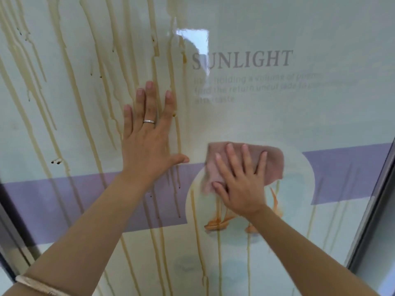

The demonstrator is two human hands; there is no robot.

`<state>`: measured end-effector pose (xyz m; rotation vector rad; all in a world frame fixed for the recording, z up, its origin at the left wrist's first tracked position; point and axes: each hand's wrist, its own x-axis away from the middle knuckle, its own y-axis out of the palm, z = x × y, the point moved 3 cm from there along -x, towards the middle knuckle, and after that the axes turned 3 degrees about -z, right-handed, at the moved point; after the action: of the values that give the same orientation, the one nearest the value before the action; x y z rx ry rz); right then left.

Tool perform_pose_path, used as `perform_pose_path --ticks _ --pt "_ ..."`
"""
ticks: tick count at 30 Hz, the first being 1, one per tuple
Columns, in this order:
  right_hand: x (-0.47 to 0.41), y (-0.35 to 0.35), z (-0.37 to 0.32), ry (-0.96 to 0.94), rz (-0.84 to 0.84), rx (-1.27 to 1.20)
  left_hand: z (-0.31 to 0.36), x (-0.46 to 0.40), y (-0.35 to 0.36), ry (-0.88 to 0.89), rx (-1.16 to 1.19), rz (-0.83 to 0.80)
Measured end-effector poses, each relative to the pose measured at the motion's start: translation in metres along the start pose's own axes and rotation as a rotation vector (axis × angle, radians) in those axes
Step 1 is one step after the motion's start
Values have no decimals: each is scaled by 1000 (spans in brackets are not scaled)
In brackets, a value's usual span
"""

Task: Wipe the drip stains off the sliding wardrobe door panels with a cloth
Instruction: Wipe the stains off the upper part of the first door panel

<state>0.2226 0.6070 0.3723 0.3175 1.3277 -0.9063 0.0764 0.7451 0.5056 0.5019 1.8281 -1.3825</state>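
Observation:
A glossy wardrobe door panel fills the view, printed with the word SUNLIGHT and a purple band. Brown drip stains run down its left half and lower middle. My left hand lies flat on the panel with straight, spread fingers, a ring on one finger, over several drips. My right hand presses a pink cloth flat against the panel with straight fingers, just right of the left thumb. The panel area above the cloth, around the lettering, shows no drips.
A dark metal door frame runs down the right edge, with another frame strip at the lower left. Orange printed shapes sit below the cloth. A pale bracelet is on my left wrist.

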Motion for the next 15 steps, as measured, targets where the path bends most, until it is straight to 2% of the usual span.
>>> perform_pose_path --ticks 3,5,6,9,11,13,15 --pt "2 -8 53 293 35 34 1 0 0 -16 7 -18" --pt "-8 -12 55 417 59 13 3 1 -1 -19 5 -19" --pt "-12 -11 43 377 55 5 3 0 -1 -20 5 -21" --pt "-2 -3 4 94 -16 -26 3 0 -4 -26 10 -35" --pt "14 0 15 -16 -48 6 3 0 -5 -22 6 -49" --pt "25 -1 42 50 -58 29 3 0 -5 -22 8 -54" --pt "18 -6 69 324 -28 38 2 0 -3 -33 3 -36"
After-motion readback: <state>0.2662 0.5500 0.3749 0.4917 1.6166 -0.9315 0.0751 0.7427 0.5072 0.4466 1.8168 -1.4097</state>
